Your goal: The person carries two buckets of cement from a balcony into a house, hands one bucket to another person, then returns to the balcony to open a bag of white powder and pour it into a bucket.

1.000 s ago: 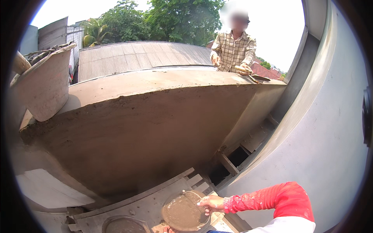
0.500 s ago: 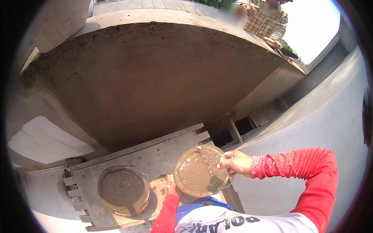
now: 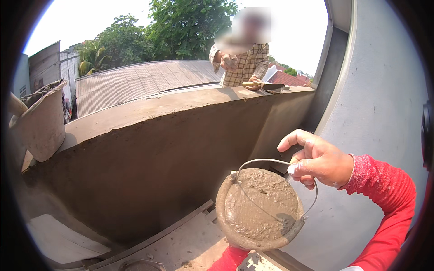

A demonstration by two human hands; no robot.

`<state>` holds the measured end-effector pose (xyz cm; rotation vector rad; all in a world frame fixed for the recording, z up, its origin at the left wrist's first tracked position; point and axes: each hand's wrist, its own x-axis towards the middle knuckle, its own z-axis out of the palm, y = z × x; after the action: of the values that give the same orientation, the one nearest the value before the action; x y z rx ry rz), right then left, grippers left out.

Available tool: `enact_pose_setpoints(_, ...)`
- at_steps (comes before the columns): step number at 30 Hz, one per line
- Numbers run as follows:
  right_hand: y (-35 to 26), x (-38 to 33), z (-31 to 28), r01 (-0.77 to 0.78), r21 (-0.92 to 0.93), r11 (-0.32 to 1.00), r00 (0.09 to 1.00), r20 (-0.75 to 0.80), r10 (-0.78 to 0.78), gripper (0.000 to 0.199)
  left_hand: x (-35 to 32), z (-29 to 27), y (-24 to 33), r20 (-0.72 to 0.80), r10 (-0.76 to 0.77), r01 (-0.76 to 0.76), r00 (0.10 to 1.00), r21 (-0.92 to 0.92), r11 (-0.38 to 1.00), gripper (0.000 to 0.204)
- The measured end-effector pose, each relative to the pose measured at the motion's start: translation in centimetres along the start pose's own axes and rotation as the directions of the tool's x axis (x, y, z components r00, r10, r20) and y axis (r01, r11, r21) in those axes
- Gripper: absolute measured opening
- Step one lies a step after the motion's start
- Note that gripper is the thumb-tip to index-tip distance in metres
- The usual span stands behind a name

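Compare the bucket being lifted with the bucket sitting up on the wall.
The held bucket is full of wet grey mortar to the brim; what the wall bucket holds cannot be seen from this side. The held bucket hangs by its wire handle from the right hand, with the left hand beneath; the wall bucket rests on the wall top, untouched. Both are mortar-smeared and grey.

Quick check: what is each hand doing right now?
Left hand: hidden beneath the round mortar-filled bucket; grip cannot be told.
Right hand: closed on the bucket's thin wire handle.
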<state>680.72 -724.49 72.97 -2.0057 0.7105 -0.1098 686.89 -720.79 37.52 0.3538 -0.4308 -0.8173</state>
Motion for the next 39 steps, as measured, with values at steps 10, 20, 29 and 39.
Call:
enact_pose_setpoints(10, -4.8, 7.0, -13.9, 0.329, -0.395, 0.858, 0.775, -0.406, -0.485, 0.024, 13.0, 12.7, 0.8, 0.22, 0.218, -0.16, 0.951, -0.253, 0.954, 0.063)
enact_pose_setpoints(20, -11.6, 15.6, -20.5, 0.008, -0.757, 0.653, 0.669, -0.481, -0.566, 0.019, 23.4, 14.8, -0.6, 0.46, -0.001, 0.296, 0.888, -0.571, 0.766, 0.069)
enact_pose_setpoints(29, -12.2, 20.5, -26.0, 0.038, -0.528, 0.848, 0.637, -0.641, -0.428, 0.009, 31.3, 14.6, 0.1, 0.546, -0.131, 0.374, 0.827, -0.361, 0.854, 0.078)
enact_pose_setpoints(39, -12.8, 24.7, -26.2, 0.296, -0.524, 0.799, 0.437, -0.669, -0.601, 0.025, 21.8, 6.3, -5.4, 0.417, -0.357, 0.318, 0.836, 0.162, 0.934, 0.071)
